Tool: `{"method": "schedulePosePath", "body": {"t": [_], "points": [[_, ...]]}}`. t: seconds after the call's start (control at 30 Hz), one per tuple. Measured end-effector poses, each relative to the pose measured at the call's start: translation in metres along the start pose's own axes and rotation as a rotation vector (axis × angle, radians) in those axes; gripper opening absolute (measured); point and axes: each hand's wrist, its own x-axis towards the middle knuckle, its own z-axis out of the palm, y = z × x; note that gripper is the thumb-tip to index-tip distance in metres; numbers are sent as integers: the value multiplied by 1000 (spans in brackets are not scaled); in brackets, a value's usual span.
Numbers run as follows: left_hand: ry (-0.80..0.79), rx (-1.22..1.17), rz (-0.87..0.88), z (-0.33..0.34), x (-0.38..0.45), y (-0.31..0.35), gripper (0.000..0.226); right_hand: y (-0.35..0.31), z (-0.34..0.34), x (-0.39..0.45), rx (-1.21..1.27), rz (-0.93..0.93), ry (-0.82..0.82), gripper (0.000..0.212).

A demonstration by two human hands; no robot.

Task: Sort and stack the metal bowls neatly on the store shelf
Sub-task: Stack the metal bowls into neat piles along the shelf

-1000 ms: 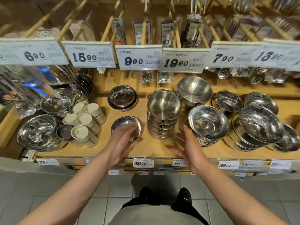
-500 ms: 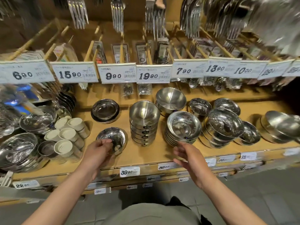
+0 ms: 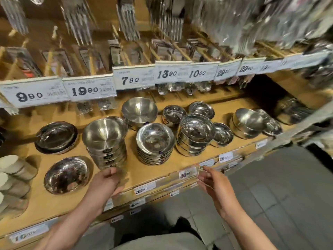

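Wooden shelf [image 3: 162, 170] runs across the whole shot, price tags [image 3: 90, 89] hanging above it. On it sit metal bowls: a tall brushed stack [image 3: 105, 141] near the front edge, a shiny stack [image 3: 155, 143] just right of it, and a single shallow bowl [image 3: 66, 175] to the left. Left hand [image 3: 106, 183] is at the base of the tall stack, fingers loosely curled against it, gripping nothing. Right hand [image 3: 214, 184] hovers off the shelf edge, fingers relaxed and slightly apart.
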Motion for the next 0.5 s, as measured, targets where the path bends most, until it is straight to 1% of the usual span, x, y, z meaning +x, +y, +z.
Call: {"method": "schedulePosePath", "body": {"t": [0.1,0.2,0.27,0.37,0.5], "points": [[-7,32,8,25,4,5,11,-8,-17,13,24,-12,30,21],[-35,96,21,50,7,10,18,-17,-30,28,9,-23,5,21],[-33,120,20,68,7,12,14,-23,-42,37,-7,-33,-13,20],[-10,129,11,103,4,12,12,-32,-73,49,-26,-13,-2,21],[-55,72,-20,156,-5,14,14,-45,-122,73,-18,35,17,22]]}}
